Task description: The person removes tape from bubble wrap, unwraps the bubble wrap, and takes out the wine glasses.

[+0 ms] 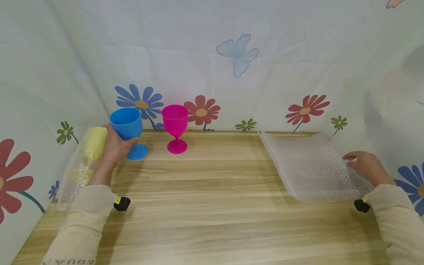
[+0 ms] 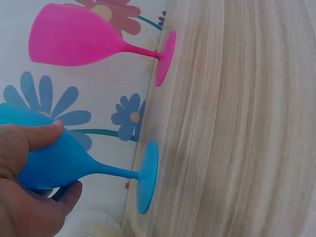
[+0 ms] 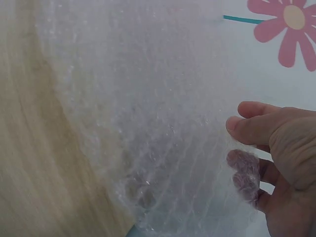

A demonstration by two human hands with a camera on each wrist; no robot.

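My left hand (image 1: 117,145) grips a blue plastic goblet (image 1: 126,123) by its bowl, fingers and thumb wrapped around the cup. The goblet is upright, its round foot at the table surface. A pink goblet (image 1: 175,119) stands to its right, untouched; both also appear in the left wrist view. At the far right, my right hand (image 1: 367,167) is at the edge of a sheet of clear bubble wrap (image 1: 304,165). In the right wrist view, some fingertips (image 3: 244,170) show through the wrap, while the thumb stays apart from them.
Left of my left arm lies a yellow goblet (image 1: 94,143) inside bubble wrap (image 1: 67,191). The wood-grain table (image 1: 205,206) meets a flower-printed cloth backdrop (image 1: 198,66) at the back and sides. A black wrist device (image 1: 122,204) hangs by the left sleeve.
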